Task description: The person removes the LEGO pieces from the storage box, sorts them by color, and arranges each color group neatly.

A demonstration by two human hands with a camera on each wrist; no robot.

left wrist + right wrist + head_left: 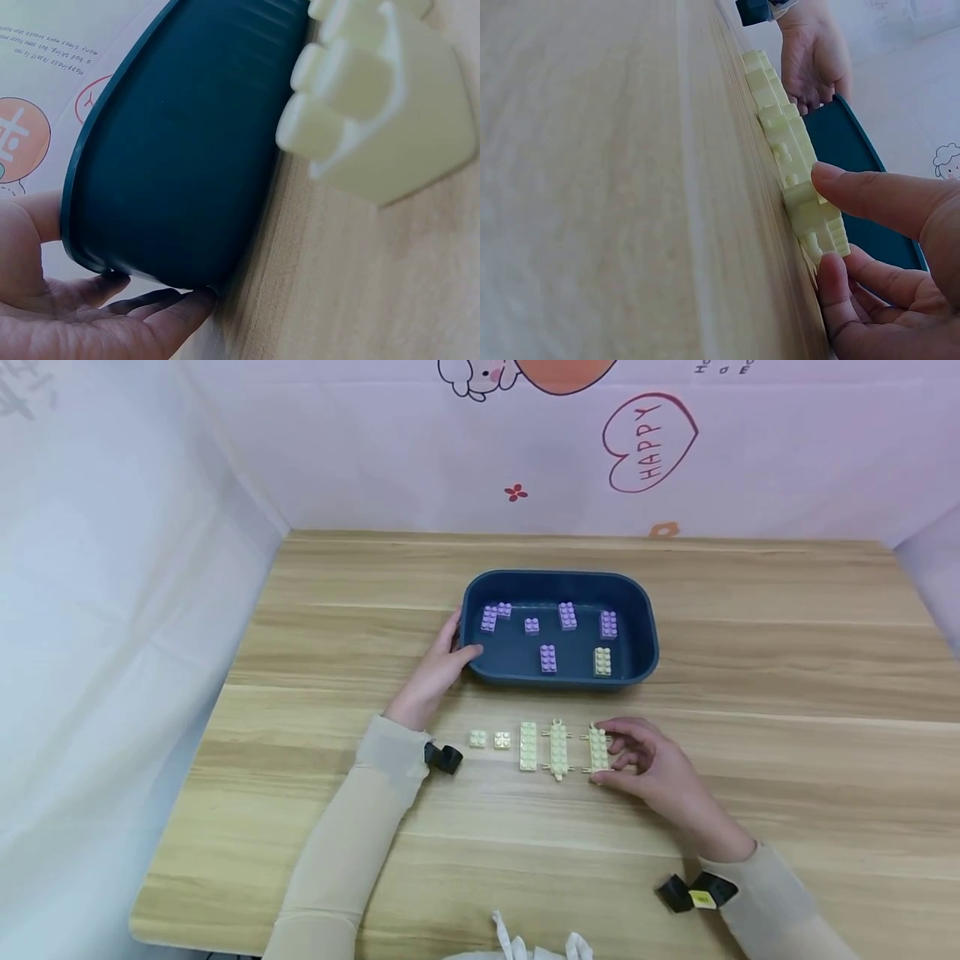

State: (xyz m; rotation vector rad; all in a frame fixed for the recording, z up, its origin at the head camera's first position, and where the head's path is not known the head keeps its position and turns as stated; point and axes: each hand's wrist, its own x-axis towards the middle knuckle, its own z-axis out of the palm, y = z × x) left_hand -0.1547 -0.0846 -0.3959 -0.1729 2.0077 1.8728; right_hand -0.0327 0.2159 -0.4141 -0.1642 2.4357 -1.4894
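My left hand [435, 675] grips the left end of a dark blue plastic tray [555, 679], its thumb over the rim. The left wrist view shows the fingers against the tray's outer wall [172, 135]. With thumb and fingers, my right hand [652, 768] pinches the ends of a pale yellow building brick with side pegs [598, 750], which lies on the table. Beside it to the left is a similar pegged brick [558, 750], then a long plain brick [528, 746] and two small square bricks [477, 739], all pale yellow.
Inside the tray lie several purple bricks [548, 658] and one pale yellow brick [602, 662]. The wooden table [315, 652] meets a printed white cloth [390, 460] at the back, and another white cloth [112, 610] hangs at the left.
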